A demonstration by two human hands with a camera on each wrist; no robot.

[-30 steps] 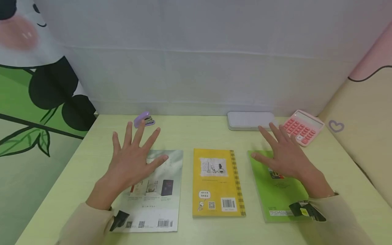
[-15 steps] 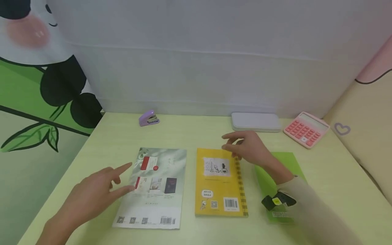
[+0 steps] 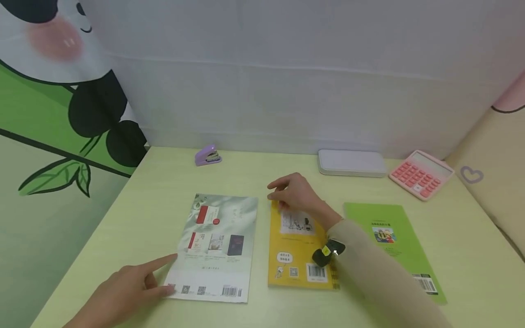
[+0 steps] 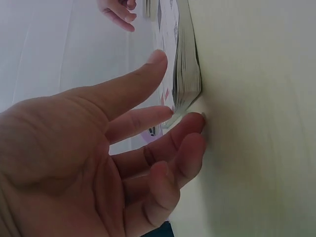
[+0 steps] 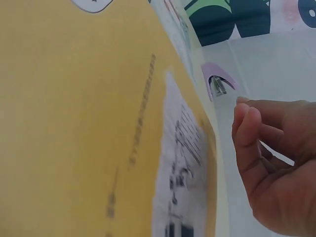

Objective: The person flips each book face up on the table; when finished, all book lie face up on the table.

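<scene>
Three books lie face down in a row on the pale green table (image 3: 164, 182). My left hand (image 3: 160, 273) lies low at the near left corner of the pale grey-green book (image 3: 217, 246). Its fingers (image 4: 187, 126) are stretched out and touch that book's (image 4: 185, 74) edge at table level. My right hand (image 3: 287, 193) hovers at the far left corner of the yellow spiral-bound book (image 3: 295, 255). In the right wrist view its fingers (image 5: 249, 128) are loosely curled beside the yellow cover (image 5: 74, 123) and hold nothing. The green book (image 3: 389, 241) lies uncovered at the right.
A purple stapler (image 3: 208, 156) sits at the back left of the table. A white flat case (image 3: 352, 163) and a pink calculator (image 3: 420, 175) lie at the back right. A white cloth wall closes the far side, with printed panels at both sides.
My right hand left the green book and moved left to the yellow book's far corner. My left hand drew back off the pale book to its near left corner.
</scene>
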